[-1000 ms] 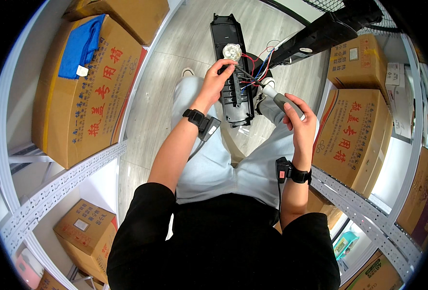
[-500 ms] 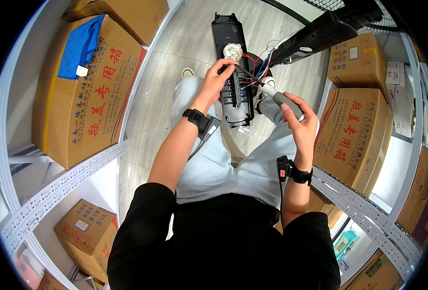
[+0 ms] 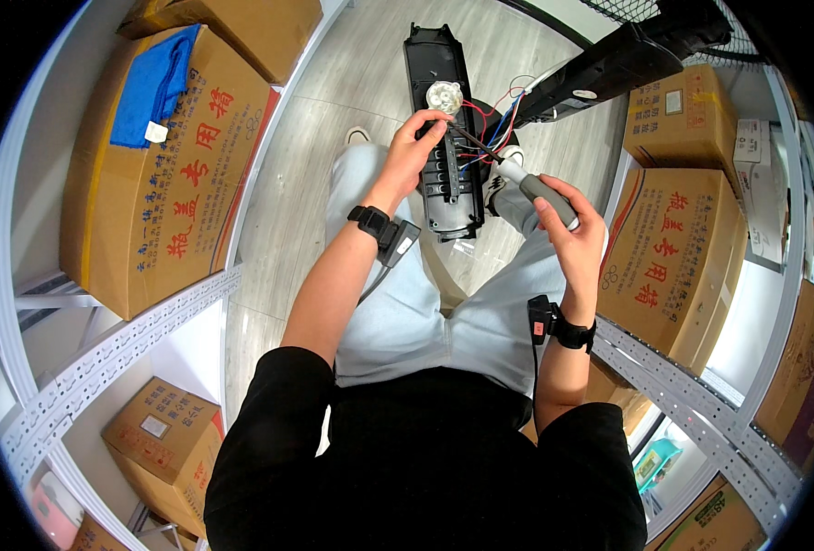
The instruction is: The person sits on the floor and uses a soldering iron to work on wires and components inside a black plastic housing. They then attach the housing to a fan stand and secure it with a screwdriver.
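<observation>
My right hand is wrapped round the grey handle of a screwdriver, whose dark shaft points up and left. Thumb and forefinger of my left hand are pinched together at the shaft's tip; whatever lies between them is too small to make out. Under both hands is a long black plastic panel with a row of black keys. A clear round plastic part sits on it, just above my left fingertips. Red, blue and white wires run from the panel to a black fan column.
Cardboard boxes fill metal shelves on the left, with a blue cloth over one. More boxes stand on the right-hand shelves. My legs flank the panel. A wire fan guard shows at the top.
</observation>
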The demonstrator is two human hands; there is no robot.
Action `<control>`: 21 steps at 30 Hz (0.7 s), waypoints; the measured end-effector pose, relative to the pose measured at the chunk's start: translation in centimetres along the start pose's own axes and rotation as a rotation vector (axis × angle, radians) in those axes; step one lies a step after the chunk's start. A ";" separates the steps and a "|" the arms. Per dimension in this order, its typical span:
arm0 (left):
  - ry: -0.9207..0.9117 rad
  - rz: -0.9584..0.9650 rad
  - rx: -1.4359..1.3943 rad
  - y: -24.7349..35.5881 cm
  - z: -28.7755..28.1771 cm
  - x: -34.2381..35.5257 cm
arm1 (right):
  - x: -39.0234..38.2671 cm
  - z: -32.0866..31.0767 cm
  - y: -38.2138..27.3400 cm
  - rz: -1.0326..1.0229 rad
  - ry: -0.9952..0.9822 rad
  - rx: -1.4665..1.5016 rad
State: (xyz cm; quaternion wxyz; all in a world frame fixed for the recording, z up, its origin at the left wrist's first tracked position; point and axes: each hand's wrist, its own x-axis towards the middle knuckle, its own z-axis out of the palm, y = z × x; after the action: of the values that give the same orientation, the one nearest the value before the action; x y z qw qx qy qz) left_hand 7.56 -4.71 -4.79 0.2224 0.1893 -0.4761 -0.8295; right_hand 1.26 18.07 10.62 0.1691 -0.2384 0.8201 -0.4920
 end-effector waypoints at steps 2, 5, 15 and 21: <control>-0.011 0.009 0.021 -0.1 -0.1 0.0 | 0.6 -0.3 0.5 -0.218 -0.008 -0.112; -0.028 -0.016 0.028 -0.3 -0.3 0.0 | 0.7 -0.7 -0.8 -0.231 -0.064 -0.159; -0.056 -0.021 -0.019 0.3 -0.1 -0.1 | 0.5 -0.3 -1.5 -0.340 0.073 -0.203; -0.095 0.041 -0.014 1.0 0.5 -0.4 | 1.0 -0.1 -3.4 -0.396 0.177 -0.294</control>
State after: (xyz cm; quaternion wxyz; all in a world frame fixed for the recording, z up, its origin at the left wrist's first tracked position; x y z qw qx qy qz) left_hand 7.81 -4.64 -3.67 0.2178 0.1382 -0.4840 -0.8361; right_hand 1.14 16.18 13.67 -0.0394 -0.3722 0.8317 -0.4102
